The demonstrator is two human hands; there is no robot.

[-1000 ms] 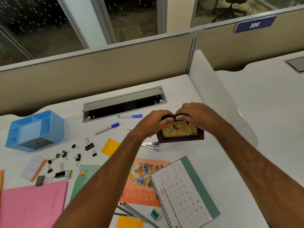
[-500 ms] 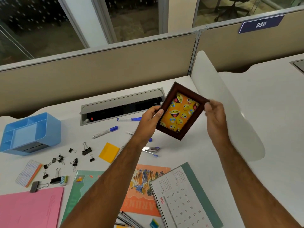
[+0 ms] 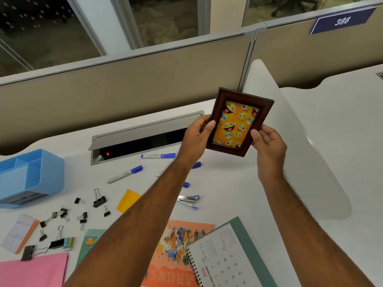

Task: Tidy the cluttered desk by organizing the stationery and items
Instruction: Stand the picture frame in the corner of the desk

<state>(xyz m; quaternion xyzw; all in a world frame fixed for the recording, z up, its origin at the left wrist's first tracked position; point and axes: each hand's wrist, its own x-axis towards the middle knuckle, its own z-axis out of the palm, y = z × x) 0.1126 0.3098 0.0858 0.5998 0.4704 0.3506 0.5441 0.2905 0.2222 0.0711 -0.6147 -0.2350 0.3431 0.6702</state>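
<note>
Both hands (image 3: 234, 139) pinch photo frame (image 3: 238, 123) side edges, above desk (image 3: 228, 183).

Beige partition (image 3: 128, 83) carries a blue sign (image 3: 342, 20).

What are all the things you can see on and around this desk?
frame: 1, dark brown with an orange emoji picture, held up above the desk
organizer: 1, light blue, far left
cable box: 1, grey, lid open, at the back
markers: at least 2 in full view, white with blue caps, near the cable box
clips: about a dozen, black, scattered at left
sticky note: 1, yellow, centre
stapler: 1, silver and blue, centre
folder: 1, pink, bottom left
calendar: 1, white and teal, spiral bound, bottom right
booklet: 1, orange, under the calendar
sign: 1, blue, reads 386, on the partition
left hand: holds the frame's left edge
right hand: holds the frame's right edge
</note>
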